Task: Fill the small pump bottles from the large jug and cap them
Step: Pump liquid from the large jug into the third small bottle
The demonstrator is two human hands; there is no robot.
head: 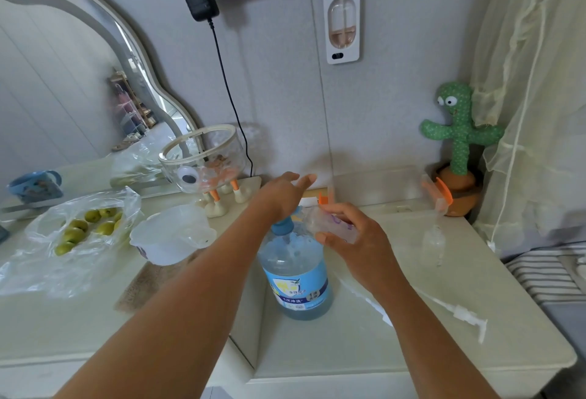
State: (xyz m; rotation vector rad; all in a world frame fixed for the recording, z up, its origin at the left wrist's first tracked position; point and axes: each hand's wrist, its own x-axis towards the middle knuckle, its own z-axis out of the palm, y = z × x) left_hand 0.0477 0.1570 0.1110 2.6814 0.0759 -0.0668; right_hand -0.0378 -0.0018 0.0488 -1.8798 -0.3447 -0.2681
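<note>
The fingers [304,180] of the left hand [280,197] lie straight and released, gripping nothing, while the heel of that hand rests on the blue pump head [283,226] of the large jug [296,275]. The right hand [355,240] is grasping a small clear bottle [328,224], fingers and thumb curled round it; the bottle is tipped on its side, one end close against the pump head, just above the jug's shoulder.

The jug stands upright on the lower bench [412,351], near that bench's left edge, where the side of the taller bench [63,329] rises beside it. Bare bench top spreads in front of the jug and to its right, out to the rounded front edge. A second clear bottle [434,240] stands upright well apart to the right. A white pump cap [469,317] with its tube lies near the front right edge, and another white tube shows partly under the right forearm. A clear box with orange clips [380,186] sits along the back wall, with a plush cactus [459,132] in the back right corner.

The taller bench is more crowded: a white plastic tub [171,240] near its right edge, a bag of green fruit [82,230] further left, a glass bowl on duck feet [203,157] behind
</note>
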